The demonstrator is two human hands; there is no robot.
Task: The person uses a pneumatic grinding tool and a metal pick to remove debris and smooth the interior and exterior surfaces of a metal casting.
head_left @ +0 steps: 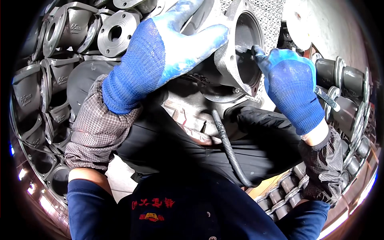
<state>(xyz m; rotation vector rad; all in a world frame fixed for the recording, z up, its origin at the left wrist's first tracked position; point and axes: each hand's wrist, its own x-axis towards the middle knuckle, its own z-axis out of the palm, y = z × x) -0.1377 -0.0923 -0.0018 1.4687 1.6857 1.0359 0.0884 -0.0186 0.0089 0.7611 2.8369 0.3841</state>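
Observation:
A grey cast-metal valve body [226, 63] with a wide round bore and a flange stands in front of me, its opening turned to the right. My left hand [174, 50], in a blue coated glove, grips it from the left, thumb pressed near the flange; the fingertips are partly out of view at the top. My right hand [289, 74], gloved alike, is closed round a thin flat-handled tool [328, 98] whose tail sticks out behind the palm. The fingers of that hand reach the bore's right rim. What the tool's working end looks like is hidden.
Stacked grey flanged castings [60, 76] fill the left side. More flanged pipe pieces [348, 80] stand in rows at the right. A corrugated hose [226, 144] curves across my lap. Behind the valve body lies a textured metal surface [272, 20], beside a pale round disc [297, 30].

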